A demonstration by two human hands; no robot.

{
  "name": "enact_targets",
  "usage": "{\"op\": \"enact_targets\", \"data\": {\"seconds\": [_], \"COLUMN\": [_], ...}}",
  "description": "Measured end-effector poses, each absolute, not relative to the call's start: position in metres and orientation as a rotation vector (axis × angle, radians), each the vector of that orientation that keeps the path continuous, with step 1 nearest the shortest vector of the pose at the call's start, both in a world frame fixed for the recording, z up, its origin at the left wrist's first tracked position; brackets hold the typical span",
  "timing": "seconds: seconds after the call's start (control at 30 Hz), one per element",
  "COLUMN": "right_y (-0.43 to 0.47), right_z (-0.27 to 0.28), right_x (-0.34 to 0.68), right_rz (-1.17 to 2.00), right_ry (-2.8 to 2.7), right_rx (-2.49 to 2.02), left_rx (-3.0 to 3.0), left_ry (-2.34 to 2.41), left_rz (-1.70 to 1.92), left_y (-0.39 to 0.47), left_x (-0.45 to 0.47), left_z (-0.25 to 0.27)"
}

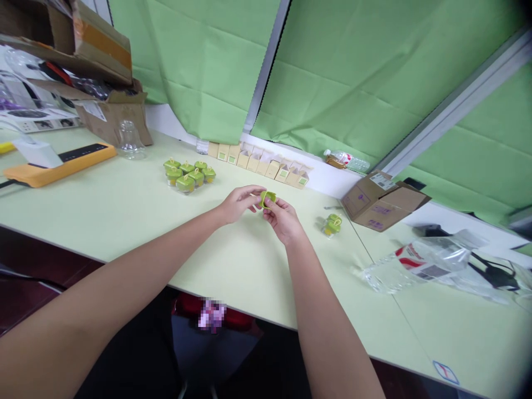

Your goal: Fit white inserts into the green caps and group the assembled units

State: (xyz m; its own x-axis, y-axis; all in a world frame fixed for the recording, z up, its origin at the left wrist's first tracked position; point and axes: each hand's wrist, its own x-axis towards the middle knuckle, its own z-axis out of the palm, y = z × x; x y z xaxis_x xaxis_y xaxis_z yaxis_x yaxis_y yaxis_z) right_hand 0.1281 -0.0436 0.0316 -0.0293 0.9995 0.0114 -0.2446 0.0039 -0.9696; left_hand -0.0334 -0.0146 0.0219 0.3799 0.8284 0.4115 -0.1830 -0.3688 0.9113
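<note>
Above the middle of the table, both my hands hold one small green lid (269, 195), its hollow side turned toward me. My left hand (239, 204) pinches its left edge. The thumb of my right hand (285, 218) presses into the lid from the right, with the fingers curled below it. To the left stands a cluster of several small clear containers with green lids (185, 182) and yellow loops on top. A couple more green-lidded containers (332, 224) stand to the right of my right hand.
Small cardboard boxes (254, 159) line the back wall. An orange power strip (62, 163), clear bottle (131, 141) and large carton (112, 113) are at left. At right are another carton (380, 202), a large plastic bottle (419, 263) and a bottle lying on the ledge (347, 160).
</note>
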Motion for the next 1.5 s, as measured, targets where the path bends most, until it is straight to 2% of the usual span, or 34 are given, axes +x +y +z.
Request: {"op": "enact_targets", "data": {"seconds": [0.13, 0.6, 1.07, 1.5], "right_y": [-0.045, -0.048, -0.045, -0.045], "right_z": [0.033, 0.034, 0.029, 0.026], "right_x": [0.126, 0.118, 0.116, 0.112], "right_rz": [1.370, 1.226, 1.128, 1.138], "right_ry": [-1.076, -1.141, -1.158, -1.151], "right_rx": [-0.964, -0.985, -1.024, -1.026], "left_rx": [1.362, 1.420, 1.037, 1.108], "left_ry": [0.613, 0.660, 0.578, 0.644], "left_rz": [1.090, 1.121, 0.961, 0.991], "left_y": [-0.009, -0.001, -0.014, -0.008], "left_x": [-0.034, -0.039, -0.037, -0.036], "left_z": [0.020, 0.020, 0.025, 0.019]}}
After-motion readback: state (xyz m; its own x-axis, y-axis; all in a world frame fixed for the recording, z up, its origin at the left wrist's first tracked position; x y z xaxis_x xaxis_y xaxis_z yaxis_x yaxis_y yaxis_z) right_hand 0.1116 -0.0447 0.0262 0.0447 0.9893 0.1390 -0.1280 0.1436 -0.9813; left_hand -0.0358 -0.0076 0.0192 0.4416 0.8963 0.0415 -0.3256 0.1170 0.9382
